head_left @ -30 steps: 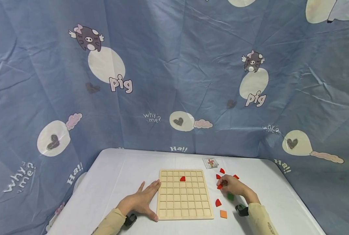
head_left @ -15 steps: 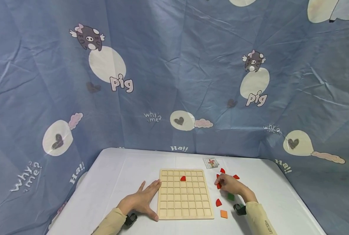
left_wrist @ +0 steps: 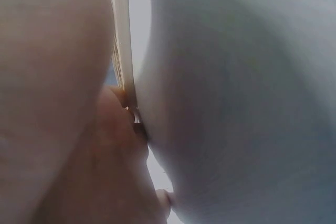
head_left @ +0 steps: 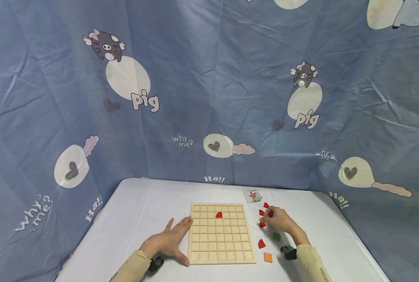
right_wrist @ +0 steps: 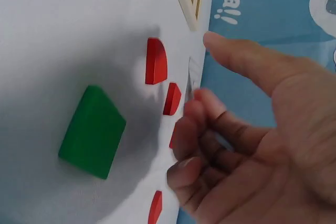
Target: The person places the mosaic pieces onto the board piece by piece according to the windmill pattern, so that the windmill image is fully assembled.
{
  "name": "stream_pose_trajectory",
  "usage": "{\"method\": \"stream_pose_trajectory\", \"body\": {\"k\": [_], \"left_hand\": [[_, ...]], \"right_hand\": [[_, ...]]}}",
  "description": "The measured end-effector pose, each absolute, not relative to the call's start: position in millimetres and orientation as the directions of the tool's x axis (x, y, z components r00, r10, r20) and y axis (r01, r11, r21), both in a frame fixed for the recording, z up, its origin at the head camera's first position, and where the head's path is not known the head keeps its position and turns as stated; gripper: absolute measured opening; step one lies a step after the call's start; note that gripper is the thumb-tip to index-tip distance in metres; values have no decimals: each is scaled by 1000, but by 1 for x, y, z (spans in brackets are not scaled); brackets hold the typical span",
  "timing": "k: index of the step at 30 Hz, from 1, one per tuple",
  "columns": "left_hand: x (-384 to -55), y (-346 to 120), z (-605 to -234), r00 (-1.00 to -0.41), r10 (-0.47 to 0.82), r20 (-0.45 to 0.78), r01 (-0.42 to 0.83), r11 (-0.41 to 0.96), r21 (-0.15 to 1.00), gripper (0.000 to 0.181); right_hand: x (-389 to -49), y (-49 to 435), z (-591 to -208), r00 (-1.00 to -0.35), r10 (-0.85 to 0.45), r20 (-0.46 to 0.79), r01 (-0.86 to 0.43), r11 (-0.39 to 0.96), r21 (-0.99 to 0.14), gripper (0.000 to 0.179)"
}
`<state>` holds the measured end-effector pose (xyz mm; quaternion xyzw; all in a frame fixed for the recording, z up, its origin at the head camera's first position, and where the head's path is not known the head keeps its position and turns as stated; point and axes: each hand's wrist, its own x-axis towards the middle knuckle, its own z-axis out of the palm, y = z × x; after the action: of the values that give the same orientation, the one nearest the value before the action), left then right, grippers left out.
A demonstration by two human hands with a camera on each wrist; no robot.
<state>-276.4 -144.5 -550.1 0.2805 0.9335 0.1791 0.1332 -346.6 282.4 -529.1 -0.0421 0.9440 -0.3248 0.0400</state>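
Note:
My left hand (head_left: 170, 241) lies with spread fingers along the left edge of a wooden grid board (head_left: 221, 256), thumb at its near corner. In the left wrist view, the fingers (left_wrist: 113, 129) touch the board's side (left_wrist: 122, 35). One red quarter-circle tile (head_left: 219, 215) sits in a cell in the board's upper part. To the right of the board, my right hand (head_left: 280, 220) hovers over several loose red tiles, near one red tile (head_left: 262, 224). In the right wrist view, thumb and index finger of the right hand (right_wrist: 252, 124) are apart, other fingers loosely curled, nothing visible between them.
A patterned card (head_left: 253, 196) lies beyond the board's far right corner. Nearer me are a red tile (head_left: 262, 243), an orange square tile (head_left: 267, 257) and a green tile (head_left: 276, 236). A second green tile is partly hidden by the right wrist. A blue printed curtain (head_left: 209, 98) hangs behind the white table (head_left: 153, 199).
My right hand's fingertips have drawn off the red tile they were at and moved slightly away from me and to the right. That tile has turned slightly. The left hand stays put.

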Motion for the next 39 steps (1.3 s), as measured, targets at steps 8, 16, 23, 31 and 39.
{"method": "stream_pose_trajectory", "body": {"k": [8,16,23,31,39], "left_hand": [[-276,-146,-549,-804,573,-156,475,778,410,139],[-275,-145,-551,-807,568,-164,468,782,411,139],[-276,-144,-550,-815,556,-164,458,791,406,140],[-275,-145,-548,-810,565,-156,468,784,407,140],[-274,-145,-549,-812,563,-154,468,785,406,140]], "right_hand": [[-338,280,-530,-986,-110,-127,-16,813,-582,29],[-338,279,-536,-985,-126,-119,-35,818,-574,23],[-342,277,-534,-982,-163,-90,-81,811,-580,21],[-345,272,-537,-974,-218,-68,-136,793,-594,19],[-348,275,-541,-967,-252,-38,-183,790,-585,17]]}}
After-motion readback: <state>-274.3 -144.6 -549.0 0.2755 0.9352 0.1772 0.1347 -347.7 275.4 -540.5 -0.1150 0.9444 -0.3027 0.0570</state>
